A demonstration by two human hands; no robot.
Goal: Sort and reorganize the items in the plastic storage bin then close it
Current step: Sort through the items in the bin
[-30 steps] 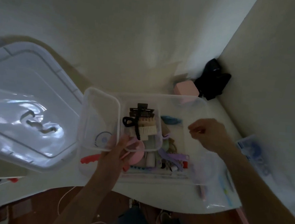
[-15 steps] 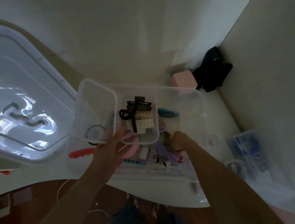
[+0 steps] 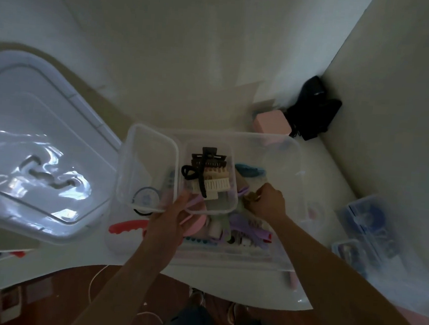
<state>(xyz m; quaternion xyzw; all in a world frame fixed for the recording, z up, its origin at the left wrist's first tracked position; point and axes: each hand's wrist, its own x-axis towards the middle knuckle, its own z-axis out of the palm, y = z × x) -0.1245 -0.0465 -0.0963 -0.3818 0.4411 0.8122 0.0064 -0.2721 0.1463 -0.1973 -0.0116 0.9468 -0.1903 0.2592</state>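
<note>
A clear plastic storage bin (image 3: 296, 153) stands on the white table, with hair clips, combs and ties piled along its near side. My left hand (image 3: 170, 220) holds the near edge of a clear two-compartment insert tray (image 3: 176, 144) above the bin. The tray's right compartment carries black, brown and cream claw clips (image 3: 208, 174); its left compartment looks bare. My right hand (image 3: 266, 202) is down inside the bin, to the right of the tray, fingers closed on a small brownish item I cannot identify. The bin's lid (image 3: 29, 147) lies to the left.
A pink box (image 3: 270, 125) and a black object (image 3: 312, 113) sit in the far corner by the walls. Smaller clear boxes with blue contents (image 3: 367, 223) lie at the right. A red comb (image 3: 126, 227) shows at the bin's near left. The table edge curves close below.
My right hand went from hovering over the bin's right side down into the bin, then drew up slightly beside the tray, closed on a small item. The left hand keeps holding the tray.
</note>
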